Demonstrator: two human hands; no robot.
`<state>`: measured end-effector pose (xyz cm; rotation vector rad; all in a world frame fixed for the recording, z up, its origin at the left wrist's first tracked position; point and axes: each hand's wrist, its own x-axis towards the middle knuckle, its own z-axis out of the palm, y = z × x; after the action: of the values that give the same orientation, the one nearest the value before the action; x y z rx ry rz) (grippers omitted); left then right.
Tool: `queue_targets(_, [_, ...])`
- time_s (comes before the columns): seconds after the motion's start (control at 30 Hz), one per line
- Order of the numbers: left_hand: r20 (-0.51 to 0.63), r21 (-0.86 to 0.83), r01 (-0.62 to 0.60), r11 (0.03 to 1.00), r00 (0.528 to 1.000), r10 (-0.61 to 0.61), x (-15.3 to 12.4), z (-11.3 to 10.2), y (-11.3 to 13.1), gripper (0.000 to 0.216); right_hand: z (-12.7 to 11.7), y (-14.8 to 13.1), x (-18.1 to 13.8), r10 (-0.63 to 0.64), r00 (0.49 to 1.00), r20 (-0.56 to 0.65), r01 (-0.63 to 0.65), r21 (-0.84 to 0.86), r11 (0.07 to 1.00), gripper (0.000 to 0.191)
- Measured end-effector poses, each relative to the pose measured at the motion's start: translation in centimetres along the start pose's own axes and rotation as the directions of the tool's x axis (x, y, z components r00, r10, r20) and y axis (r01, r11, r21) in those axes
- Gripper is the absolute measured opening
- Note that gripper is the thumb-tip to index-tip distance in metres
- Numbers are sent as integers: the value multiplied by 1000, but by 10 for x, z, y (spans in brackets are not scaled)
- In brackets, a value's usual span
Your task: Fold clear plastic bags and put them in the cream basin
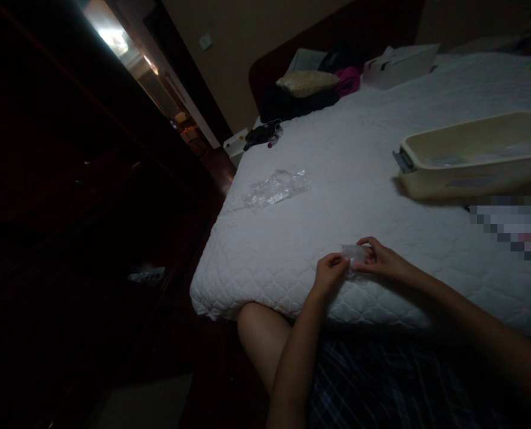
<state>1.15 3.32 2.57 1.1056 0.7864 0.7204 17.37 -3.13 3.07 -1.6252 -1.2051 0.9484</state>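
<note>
Between my two hands is a small, pale, translucent plastic bag [355,255], held just above the near edge of the bed. My left hand [330,275] pinches its left side between thumb and fingers. On the other side, my right hand [379,260] grips it, with some fingers behind or inside the plastic; the dim light hides which. Whatever the bag may contain cannot be made out. Farther off on the white quilted bedspread [337,202] lies a crumpled clear plastic wrapper [279,189].
A cream plastic bin [471,179] with a grey latch stands on the bed at right, clear plastic inside. Toward the headboard are a white box [401,65], a pillow [307,83] and dark clothes. A dark bundle [261,134] lies at the bed's left edge.
</note>
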Motion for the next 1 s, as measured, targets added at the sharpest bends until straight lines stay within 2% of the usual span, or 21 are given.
queue_targets(0.17, [28, 6, 5, 1000, 1000, -5, 1, -2, -1, 44, 3, -2, 0, -10, 1000, -19, 9, -79, 997, 61])
queue_targets(0.3, [15, 17, 14, 1000, 1000, -14, 2, -2, -5, 46, 3, 4, 0, -8, 1000, 3, 8, -46, 999, 61])
queue_targets(0.47, [12, 22, -2, 1000, 1000, 2, 2, -1, -8, 44, 2, 0, -5, 82, 996, 35, -88, 189, 978, 51])
queue_targets(0.6, [11, 25, -7, 1000, 1000, 6, 1, 0, -6, 45, 1, -7, -12, 89, 995, 49, -101, 358, 928, 44])
queue_targets(0.77, [56, -14, 69, 998, 996, -68, -1, 0, 2, 59, 0, -10, -13, 132, 989, -63, -104, 337, 936, 47])
queue_targets(0.87, [91, -11, 90, 996, 992, -89, -1, -2, 1, 63, 0, -6, -13, 137, 979, -150, -69, 386, 920, 48])
queue_targets(1.0, [103, 21, 81, 997, 991, -82, -1, -2, -2, 57, -2, -3, -14, 155, 978, -142, -79, 432, 898, 47])
